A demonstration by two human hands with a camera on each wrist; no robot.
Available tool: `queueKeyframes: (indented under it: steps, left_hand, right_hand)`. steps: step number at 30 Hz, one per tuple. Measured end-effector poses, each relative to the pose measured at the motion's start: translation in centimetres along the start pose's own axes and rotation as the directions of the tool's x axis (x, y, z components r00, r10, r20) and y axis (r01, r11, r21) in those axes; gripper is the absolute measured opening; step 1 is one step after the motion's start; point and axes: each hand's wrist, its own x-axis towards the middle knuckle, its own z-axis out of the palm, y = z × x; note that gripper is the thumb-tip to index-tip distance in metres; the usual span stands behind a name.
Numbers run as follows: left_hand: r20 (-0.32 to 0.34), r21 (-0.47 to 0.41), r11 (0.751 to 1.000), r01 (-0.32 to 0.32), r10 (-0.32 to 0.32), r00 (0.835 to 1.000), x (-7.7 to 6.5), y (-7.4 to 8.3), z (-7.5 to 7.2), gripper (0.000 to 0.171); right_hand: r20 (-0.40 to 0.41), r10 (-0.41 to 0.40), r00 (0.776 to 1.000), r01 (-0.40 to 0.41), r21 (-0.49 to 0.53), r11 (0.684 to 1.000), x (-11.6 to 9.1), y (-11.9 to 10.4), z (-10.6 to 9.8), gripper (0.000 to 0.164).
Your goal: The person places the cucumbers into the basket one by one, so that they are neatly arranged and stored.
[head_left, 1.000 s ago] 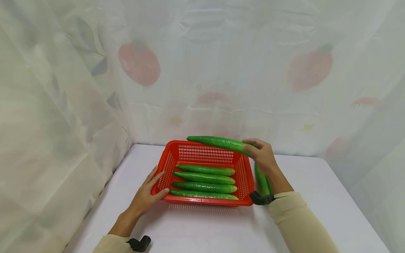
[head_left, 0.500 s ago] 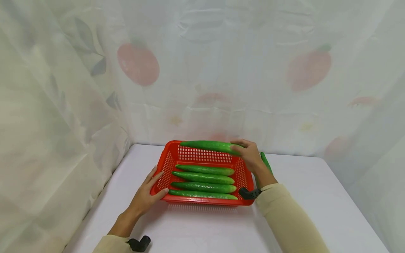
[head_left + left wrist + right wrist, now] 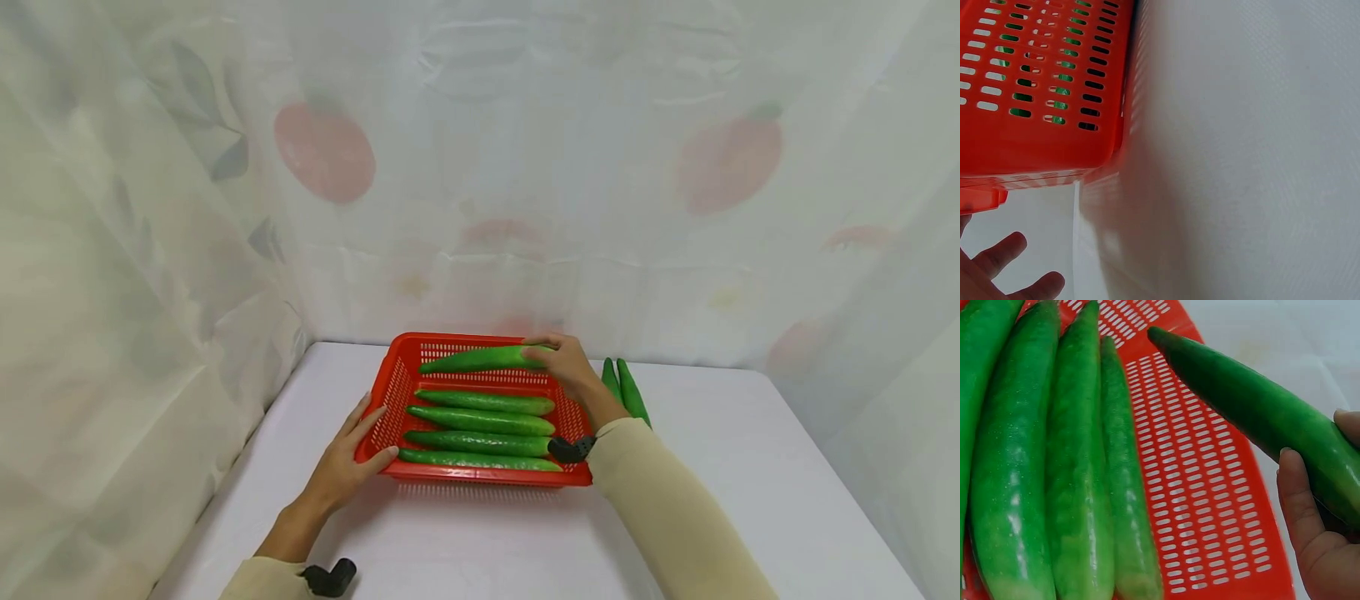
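My right hand grips a green cucumber by its paler end, over the back part of the red plastic basket. In the right wrist view, thumb and fingers close round this cucumber, whose dark tip points away, apart from the others. Several cucumbers lie side by side across the basket floor. At the basket's left side rests my left hand, fingers extended, thumb at the front left corner of the rim. The left wrist view catches spread fingers below the slotted basket wall.
Two more cucumbers lie on the white table right of the basket, partly hidden by the right forearm. A pale patterned curtain hangs behind the table and along its sides.
My right hand has carried the cucumber leftward and lower, from above the basket's right back rim to inside its back part. The left hand stays at the basket.
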Motion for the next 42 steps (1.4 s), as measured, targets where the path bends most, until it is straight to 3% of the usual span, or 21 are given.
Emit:
queueKeyframes:
  steps: [10,22,34,42]
  left_hand:
    - [0.002,-0.002,1.0,-0.016,0.016,1.0,-0.1,0.1,0.2,0.069]
    - [-0.006,-0.001,1.0,-0.028,0.028,1.0,-0.1,0.2,0.3,0.068]
    - [-0.005,-0.008,1.0,-0.025,0.025,1.0,0.1,0.1,0.4,0.069]
    - [-0.003,-0.009,1.0,-0.023,0.023,1.0,0.2,0.2,0.5,0.069]
  right_hand:
    - [0.012,0.069,0.998,-0.068,-0.038,0.997,0.2,1.1,0.9,0.033]
    - [-0.062,0.137,0.989,-0.137,0.004,0.991,0.2,1.3,0.4,0.036]
    - [-0.054,0.11,0.992,-0.103,0.118,0.988,-0.3,1.0,-0.6,0.033]
    - [-0.055,0.057,0.997,-0.048,0.151,0.987,-1.3,-1.8,-1.4,0.037]
